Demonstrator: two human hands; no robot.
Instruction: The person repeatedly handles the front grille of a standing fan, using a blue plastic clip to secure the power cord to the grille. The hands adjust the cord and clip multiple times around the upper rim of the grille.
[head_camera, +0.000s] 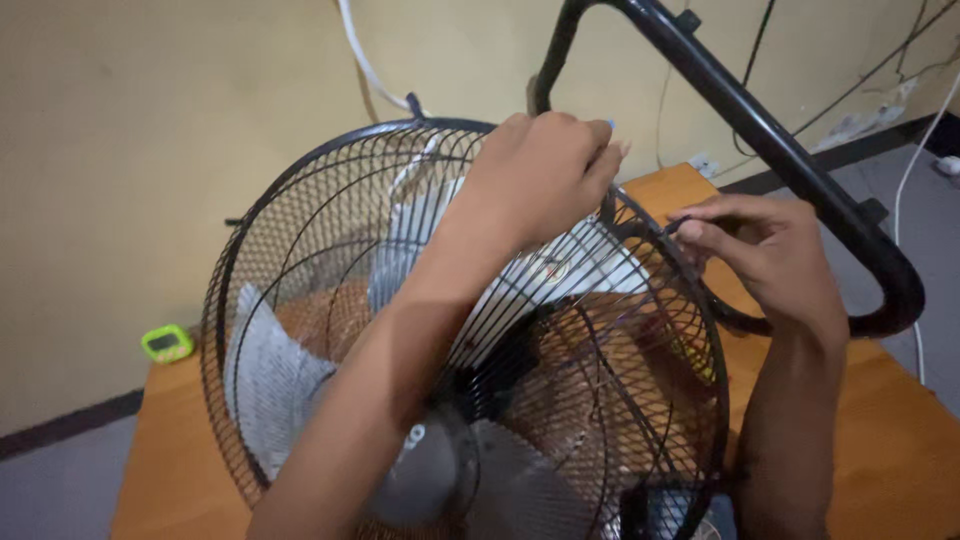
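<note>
A large fan with a round black wire-mesh guard (300, 260) and grey blades (270, 380) stands on an orange wooden table (890, 440). My left hand (545, 165) reaches over the guard and grips its upper rim, fingers curled. My right hand (765, 250) pinches a small dark part at the guard's right rim, thumb and forefinger closed on it. What the part is cannot be told. A thick black metal tube frame (790, 160) curves over and behind my right hand.
A yellow wall stands close behind the table. A small green device (168, 343) lies at the table's far left corner. White cables (365, 60) hang on the wall, and more wires and a power strip (860, 122) lie on the grey floor at right.
</note>
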